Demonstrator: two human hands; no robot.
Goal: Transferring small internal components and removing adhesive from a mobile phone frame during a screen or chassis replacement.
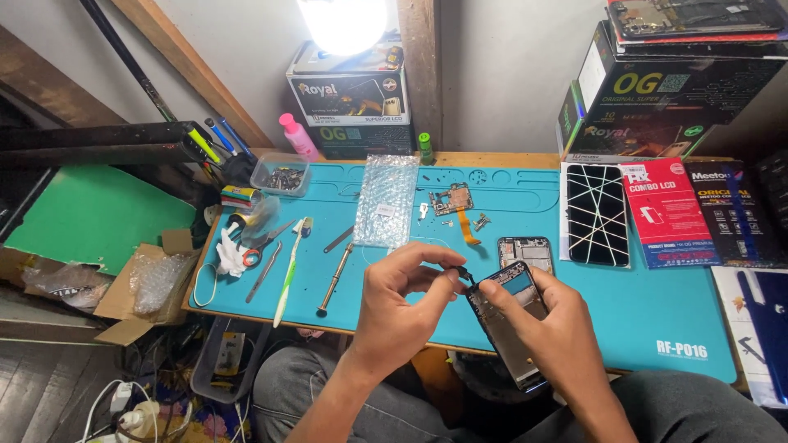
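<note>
My right hand [548, 321] grips an opened phone frame [510, 321], held tilted over the front edge of a blue work mat [574, 287]. My left hand [402, 291] pinches a small dark part [465, 273] at the phone's top left corner. A second phone body [526, 250] lies on the mat just behind the held one. Further back lie a circuit board [451, 199] with an orange flex cable [468, 230] and a few small metal parts.
A bubble-wrap bag [386, 199], screwdriver [335, 277], toothbrush [287, 271], scissors [264, 242] and a parts tub [281, 174] lie on the mat's left. Boxed screens [666, 213] and cartons [657, 90] stack at right. A bright lamp [345, 23] shines at the back.
</note>
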